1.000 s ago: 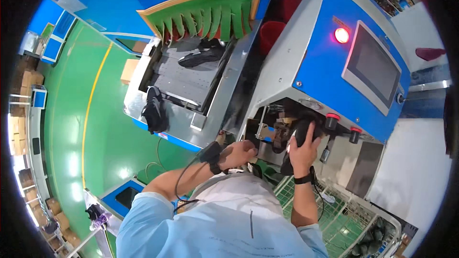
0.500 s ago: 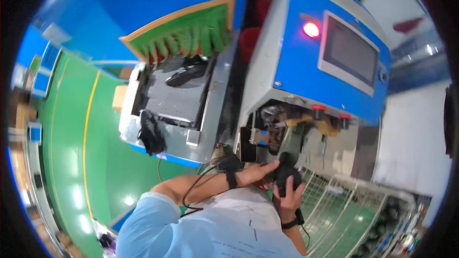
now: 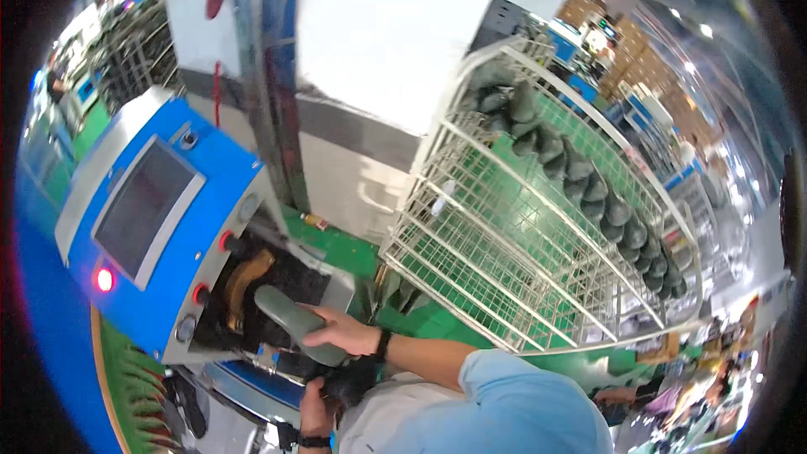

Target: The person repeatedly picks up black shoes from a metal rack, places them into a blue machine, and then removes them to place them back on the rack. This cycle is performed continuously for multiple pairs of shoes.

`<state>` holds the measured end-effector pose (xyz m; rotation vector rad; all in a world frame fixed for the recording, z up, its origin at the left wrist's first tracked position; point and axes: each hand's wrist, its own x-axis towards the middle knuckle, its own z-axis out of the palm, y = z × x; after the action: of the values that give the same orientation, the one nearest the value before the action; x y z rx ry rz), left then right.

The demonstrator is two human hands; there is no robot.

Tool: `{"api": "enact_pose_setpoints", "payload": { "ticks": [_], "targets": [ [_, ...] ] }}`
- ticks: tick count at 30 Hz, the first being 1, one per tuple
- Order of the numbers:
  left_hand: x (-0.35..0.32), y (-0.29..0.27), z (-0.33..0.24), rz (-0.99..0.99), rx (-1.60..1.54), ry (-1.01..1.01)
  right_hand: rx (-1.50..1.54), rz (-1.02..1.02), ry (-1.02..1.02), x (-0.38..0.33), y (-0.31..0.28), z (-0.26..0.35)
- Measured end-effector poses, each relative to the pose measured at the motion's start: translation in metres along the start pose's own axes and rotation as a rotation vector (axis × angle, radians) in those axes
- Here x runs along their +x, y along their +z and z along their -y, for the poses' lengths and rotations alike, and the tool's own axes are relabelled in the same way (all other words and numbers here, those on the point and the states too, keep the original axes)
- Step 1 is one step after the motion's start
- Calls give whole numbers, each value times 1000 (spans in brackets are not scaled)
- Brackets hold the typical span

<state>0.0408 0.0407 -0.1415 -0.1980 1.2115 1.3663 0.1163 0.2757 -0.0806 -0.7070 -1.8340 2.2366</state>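
Note:
My right hand point(image 3: 343, 333) is closed round a grey-green shoe last point(image 3: 290, 313) in front of the blue machine. The toe of the last points up and left toward the machine's opening. Lower down, my left hand point(image 3: 314, 409) curls against a dark item that looks like a black shoe point(image 3: 353, 382), close to my body. It lies just below the heel end of the last; whether the two touch I cannot tell. Most of the black shoe is hidden by my hands and shirt.
The blue machine point(image 3: 172, 231) with a screen, red light and knobs stands at left. A white wire rack point(image 3: 504, 227) at right carries several dark shoe lasts point(image 3: 580, 176). Another black shoe point(image 3: 189, 403) lies by a green fringed curtain point(image 3: 139, 387) at lower left.
My view has swung right, so the machine now sits at left and the wire rack fills the right. The last, earlier down by the black shoe, is now gripped by my right hand.

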Motion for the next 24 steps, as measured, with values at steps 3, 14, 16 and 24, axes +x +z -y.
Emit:
{"api": "enact_pose_setpoints", "payload": {
  "ticks": [3,14,16,24],
  "targets": [
    [-14,-16,-17,-137,97,160,-588,-206,-394,-55,-63,58],
    [-76,52,-53,-120,435,180,-1376,-1561,-229,-208,-440,264],
    [-93,32,-44,-192,422,281,-1104,-1411,-28,-198,-436,299],
    [-199,-127,68,-678,-202,609,-662,-1164,-452,-213,-411,256]
  ]
}}
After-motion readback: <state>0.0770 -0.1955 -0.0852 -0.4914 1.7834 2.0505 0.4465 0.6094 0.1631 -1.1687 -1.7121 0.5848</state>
